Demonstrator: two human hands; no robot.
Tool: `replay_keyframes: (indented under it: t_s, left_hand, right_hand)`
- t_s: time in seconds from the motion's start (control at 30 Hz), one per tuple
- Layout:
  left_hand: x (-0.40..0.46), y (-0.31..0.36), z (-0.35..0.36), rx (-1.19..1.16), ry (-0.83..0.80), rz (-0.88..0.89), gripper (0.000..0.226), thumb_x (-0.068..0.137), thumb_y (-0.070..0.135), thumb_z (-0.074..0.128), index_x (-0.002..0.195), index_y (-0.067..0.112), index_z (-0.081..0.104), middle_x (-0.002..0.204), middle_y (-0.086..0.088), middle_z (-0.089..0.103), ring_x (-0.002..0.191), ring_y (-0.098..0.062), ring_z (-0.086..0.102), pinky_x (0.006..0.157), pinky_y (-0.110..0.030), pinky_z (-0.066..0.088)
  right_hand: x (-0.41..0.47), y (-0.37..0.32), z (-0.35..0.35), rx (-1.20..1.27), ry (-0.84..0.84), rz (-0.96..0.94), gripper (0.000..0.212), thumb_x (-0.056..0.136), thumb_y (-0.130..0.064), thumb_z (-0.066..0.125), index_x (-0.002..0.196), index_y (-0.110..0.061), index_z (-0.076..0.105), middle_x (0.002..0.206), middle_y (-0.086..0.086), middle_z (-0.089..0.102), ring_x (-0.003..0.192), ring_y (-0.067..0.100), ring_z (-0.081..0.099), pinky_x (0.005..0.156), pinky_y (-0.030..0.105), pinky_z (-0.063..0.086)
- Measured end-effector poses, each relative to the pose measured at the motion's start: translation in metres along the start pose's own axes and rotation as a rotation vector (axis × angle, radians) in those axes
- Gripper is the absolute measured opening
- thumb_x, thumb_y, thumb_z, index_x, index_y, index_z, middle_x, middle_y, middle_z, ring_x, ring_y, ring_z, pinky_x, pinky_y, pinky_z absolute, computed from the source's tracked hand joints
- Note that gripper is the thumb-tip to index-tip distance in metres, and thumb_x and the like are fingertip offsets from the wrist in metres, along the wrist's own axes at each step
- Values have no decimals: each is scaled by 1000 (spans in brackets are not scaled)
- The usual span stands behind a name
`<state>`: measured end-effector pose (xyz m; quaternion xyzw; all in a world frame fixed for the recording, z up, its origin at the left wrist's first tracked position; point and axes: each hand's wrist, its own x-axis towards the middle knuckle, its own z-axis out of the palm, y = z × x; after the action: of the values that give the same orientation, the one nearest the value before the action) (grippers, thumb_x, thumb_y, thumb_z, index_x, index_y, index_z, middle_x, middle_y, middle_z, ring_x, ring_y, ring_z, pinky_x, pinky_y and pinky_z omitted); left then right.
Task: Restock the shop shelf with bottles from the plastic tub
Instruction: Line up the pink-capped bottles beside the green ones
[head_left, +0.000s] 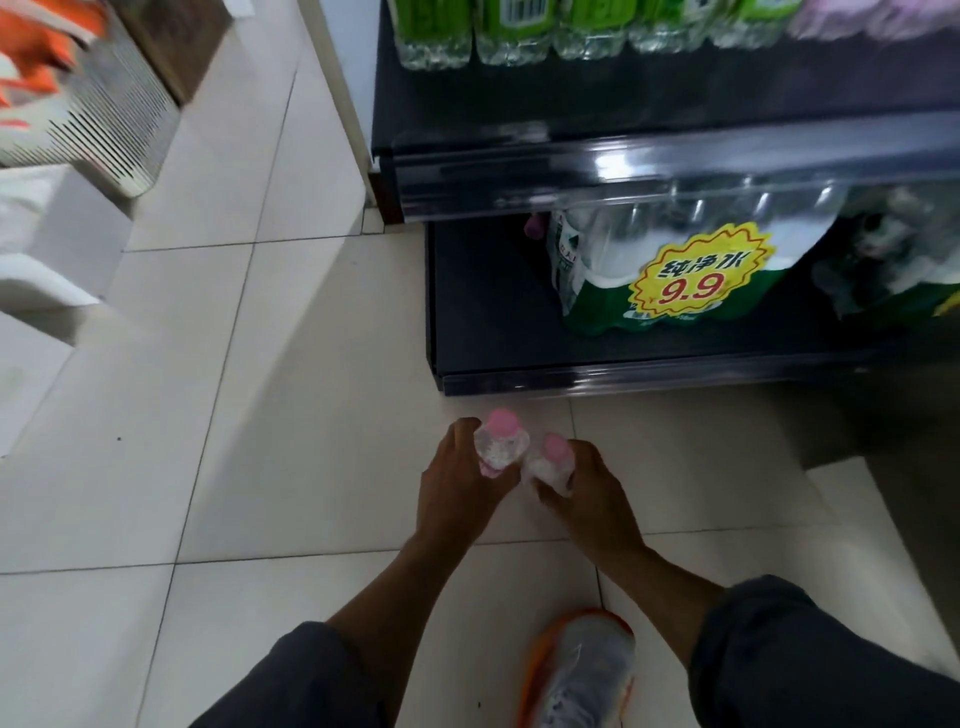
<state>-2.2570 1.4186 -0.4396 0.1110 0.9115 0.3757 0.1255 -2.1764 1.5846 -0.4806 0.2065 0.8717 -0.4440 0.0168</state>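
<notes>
The dark shelf (675, 358) stands ahead on the tiled floor (260, 415), a water pack (665, 270) (tagged 9.9) on its lowest level. Left hand (457, 488) and right hand (587, 499) each grip a pink-capped bottle (500, 441), second bottle (553, 462) alongside.

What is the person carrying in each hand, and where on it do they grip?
Each hand holds one small pink-capped bottle: the left hand wraps the left bottle, the right hand the right bottle; both grip the body, below the cap.
</notes>
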Motion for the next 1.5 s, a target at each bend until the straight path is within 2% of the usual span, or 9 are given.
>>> replay_keyframes:
  t_s: [0.27, 0.43, 0.57, 0.67, 0.8, 0.97, 1.17, 1.3, 1.5]
  left_hand:
    - [-3, 48, -24, -25, -109, 119, 53, 79, 77, 55, 112, 36, 56, 106, 16, 63, 93, -6, 62, 81, -34, 55]
    - [-16, 120, -50, -2, -110, 283, 66, 76, 81, 49, 117, 30, 55, 104, 15, 64, 92, -8, 62, 72, -25, 46]
    - [-32, 193, -61, -3, -138, 377, 53, 77, 81, 54, 109, 39, 53, 97, 18, 64, 87, -1, 62, 68, -21, 46]
    - [-41, 239, -64, 19, -122, 449, 56, 76, 83, 56, 113, 42, 51, 100, 19, 67, 88, -2, 64, 77, -31, 54]
    - [-50, 297, -69, 23, -73, 522, 60, 77, 73, 62, 125, 38, 50, 109, 13, 69, 96, -10, 68, 81, -34, 56]
    - [-56, 365, -86, 33, -10, 616, 56, 77, 73, 60, 115, 32, 53, 100, 9, 71, 89, -11, 68, 77, -35, 56]
    - [-56, 441, -105, 62, -7, 673, 64, 76, 80, 54, 121, 35, 52, 94, 13, 72, 79, -4, 69, 71, -39, 61]
    - [-64, 489, -111, 71, -23, 710, 52, 85, 61, 65, 123, 28, 51, 105, 17, 68, 88, -2, 67, 82, -36, 60]
    - [-58, 548, -105, 33, -37, 761, 60, 82, 59, 68, 132, 30, 51, 121, 11, 66, 104, -10, 65, 95, -41, 55]
  right_hand:
    - [-35, -35, -54, -14, 155, -24, 51, 79, -57, 74, 113, -39, 41, 102, -27, 48, 87, -1, 58, 68, 19, 49]
    - [-61, -61, -113, -45, 313, -13, 52, 73, -58, 73, 113, -36, 47, 98, -15, 64, 85, 15, 66, 72, 39, 56]
    - [-89, -82, -174, -150, 463, -65, 54, 71, -53, 78, 108, -25, 51, 86, -7, 66, 75, 18, 69, 64, 33, 55]
    - [-109, -96, -214, -187, 598, -152, 58, 66, -42, 86, 105, -17, 52, 70, -3, 64, 55, 22, 67, 48, 26, 45]
    - [-124, -116, -266, -131, 738, -158, 57, 70, -62, 66, 104, -19, 51, 67, 7, 65, 57, 36, 65, 42, 35, 45]
    - [-139, -138, -331, -148, 808, -224, 55, 69, -66, 63, 100, -22, 50, 78, 3, 64, 69, 34, 65, 48, 36, 42]
    - [-143, -162, -395, -111, 820, -215, 60, 73, -70, 60, 110, -28, 40, 92, 1, 66, 82, 29, 70, 68, 41, 54]
    - [-148, -171, -430, -116, 876, -206, 64, 72, -74, 57, 113, -26, 42, 101, 2, 64, 86, 31, 68, 68, 40, 52]
    - [-146, -173, -476, -67, 965, -195, 60, 74, -63, 66, 116, -26, 45, 107, 4, 62, 93, 34, 66, 73, 44, 52]
